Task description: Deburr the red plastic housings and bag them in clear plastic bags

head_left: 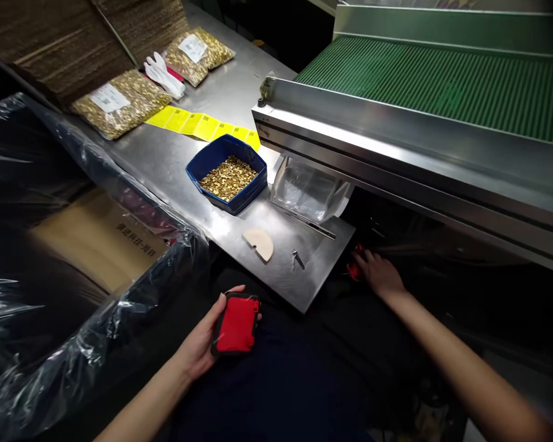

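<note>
My left hand (pixel 212 328) is closed around a flat red and black rectangular case (pixel 236 323), with its red face turned up, just off the table's front edge. To the right, below the conveyor, my right hand (pixel 378 272) has its fingers on a shiny red object (pixel 354 267) in the dark; its kind cannot be made out. Between the hands, the table corner bears a beige half-round disc (pixel 259 243) and a small metal clipper-like tool (pixel 298 259). Behind them stands a blue bin (pixel 197 166) with many small gold-coloured metal pieces (pixel 230 177) in it.
A green ribbed conveyor (pixel 424 86) with a metal side rail (pixel 396 159) rises at right, clear plastic bags (pixel 306 187) beneath it. Filled bags (pixel 122 104), white gloves (pixel 163 75) and yellow labels (pixel 198 124) lie farther back. A plastic-lined carton (pixel 99 239) stands at left.
</note>
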